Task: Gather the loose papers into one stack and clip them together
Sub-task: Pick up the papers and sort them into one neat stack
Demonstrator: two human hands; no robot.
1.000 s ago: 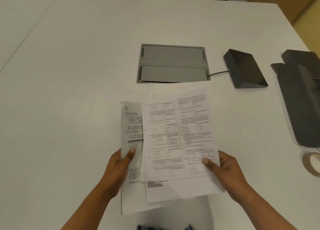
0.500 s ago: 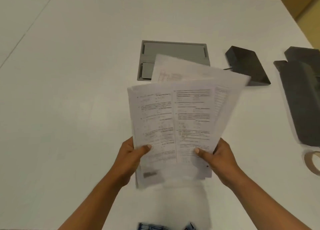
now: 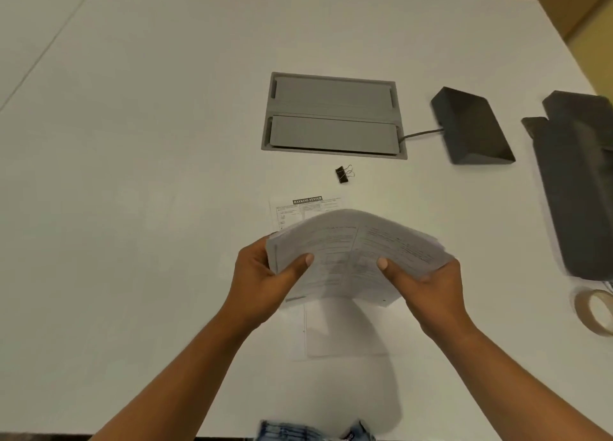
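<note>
Both hands hold a bundle of printed papers (image 3: 351,255) in the air above the white table (image 3: 149,175), its middle bowed upward. My left hand (image 3: 262,275) grips the bundle's left edge, thumb on top. My right hand (image 3: 428,284) grips the right side the same way. One printed sheet (image 3: 298,208) lies flat on the table under and beyond the bundle; its near end shows below the hands. A small black binder clip (image 3: 343,174) lies on the table beyond the papers, apart from both hands.
A grey cable hatch (image 3: 333,115) is set into the table behind the clip. A dark wedge-shaped box (image 3: 471,125) with a cable stands to its right. A dark flat case (image 3: 577,175) and a roll of tape (image 3: 593,311) lie by the right edge.
The fanned sheets have been drawn into one bundle and tilted flatter, which bares the binder clip and a sheet on the table. Both hands have shifted to the bundle's sides.
</note>
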